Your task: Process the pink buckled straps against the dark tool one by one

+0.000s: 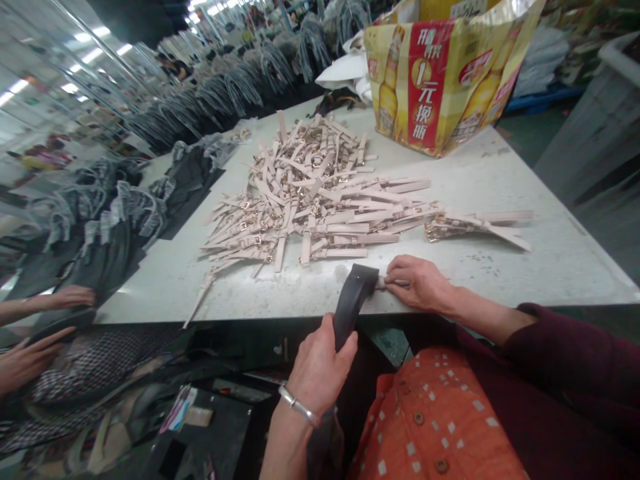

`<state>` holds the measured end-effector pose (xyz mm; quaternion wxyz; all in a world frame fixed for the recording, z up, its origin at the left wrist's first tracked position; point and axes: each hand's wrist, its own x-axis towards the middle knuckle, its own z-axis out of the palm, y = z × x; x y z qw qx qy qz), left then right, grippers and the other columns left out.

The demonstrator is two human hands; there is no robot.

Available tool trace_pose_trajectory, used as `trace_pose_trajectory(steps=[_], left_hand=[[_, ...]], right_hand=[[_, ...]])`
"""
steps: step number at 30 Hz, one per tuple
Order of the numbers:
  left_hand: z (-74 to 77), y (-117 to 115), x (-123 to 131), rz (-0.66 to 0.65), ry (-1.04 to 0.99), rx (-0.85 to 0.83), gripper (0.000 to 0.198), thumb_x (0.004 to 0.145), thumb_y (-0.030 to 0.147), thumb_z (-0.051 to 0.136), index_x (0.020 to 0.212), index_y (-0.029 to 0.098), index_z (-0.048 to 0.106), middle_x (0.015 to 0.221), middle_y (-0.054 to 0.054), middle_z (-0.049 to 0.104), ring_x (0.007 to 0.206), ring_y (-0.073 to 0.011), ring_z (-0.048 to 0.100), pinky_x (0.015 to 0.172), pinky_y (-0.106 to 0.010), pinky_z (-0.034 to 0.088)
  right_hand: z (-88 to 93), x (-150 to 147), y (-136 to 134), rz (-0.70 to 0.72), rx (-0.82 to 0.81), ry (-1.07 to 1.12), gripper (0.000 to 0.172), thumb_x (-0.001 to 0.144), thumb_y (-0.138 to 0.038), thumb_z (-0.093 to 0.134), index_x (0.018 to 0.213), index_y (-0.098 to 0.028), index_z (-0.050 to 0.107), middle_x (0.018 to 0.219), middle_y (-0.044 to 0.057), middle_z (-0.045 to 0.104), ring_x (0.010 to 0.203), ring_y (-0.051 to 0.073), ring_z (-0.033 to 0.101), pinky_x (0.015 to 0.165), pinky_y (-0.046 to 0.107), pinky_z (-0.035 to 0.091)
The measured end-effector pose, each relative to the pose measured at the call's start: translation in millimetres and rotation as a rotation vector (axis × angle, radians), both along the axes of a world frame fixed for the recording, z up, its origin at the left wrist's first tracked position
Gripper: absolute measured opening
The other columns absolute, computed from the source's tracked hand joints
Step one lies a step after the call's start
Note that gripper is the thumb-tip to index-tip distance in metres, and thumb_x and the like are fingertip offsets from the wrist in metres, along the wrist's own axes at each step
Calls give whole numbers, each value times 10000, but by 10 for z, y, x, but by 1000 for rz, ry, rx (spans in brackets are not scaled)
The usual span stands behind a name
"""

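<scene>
My left hand [323, 367] is closed round a dark, curved leather-like strap [350, 303], whose far end bends over the table's front edge. Next to that end, my right hand [420, 283] rests low over the table with its fingers pinched on a small pale strap [381, 283], mostly hidden by the fingers. The dark strap's end and the pale piece meet or nearly meet; I cannot tell whether they are joined. Beyond my hands spreads a large heap of pale buckle straps [345, 217] with gold-coloured buckles. A smaller bunch of buckle straps [480, 225] lies to the right.
A yellow and red beer carton [425, 87] stands at the back right of the pale table [540, 267]. Dark pieces with wrapped handles [115, 227] lie at the left. A co-worker's hands [37, 357] hold something dark there. A grey bin [590, 133] stands at right.
</scene>
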<state>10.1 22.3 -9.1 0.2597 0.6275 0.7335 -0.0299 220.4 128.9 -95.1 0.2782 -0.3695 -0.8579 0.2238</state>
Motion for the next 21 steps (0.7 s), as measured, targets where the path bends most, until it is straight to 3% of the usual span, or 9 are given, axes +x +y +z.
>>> trace_pose_trajectory(steps=[11,21], left_hand=[[-65,-33,-48,-4,-20,21,286,834,462,386,905,199,471,751,-39,637,644,-144,603,548,-209,344],[-63,-41,-84,-8,-43,27,269,830,452,395,915,208,470,749,-28,626,677,-154,605,567,-214,346]], right_hand=[[82,-50,44,88,61,-115,71,795,-187,495,748,-160,541,791,54,543,808,181,469,720,294,300],[-48,-145,159,-110,50,-228,122,875,-242,423,841,-173,518,740,43,549,715,175,467,701,285,269]])
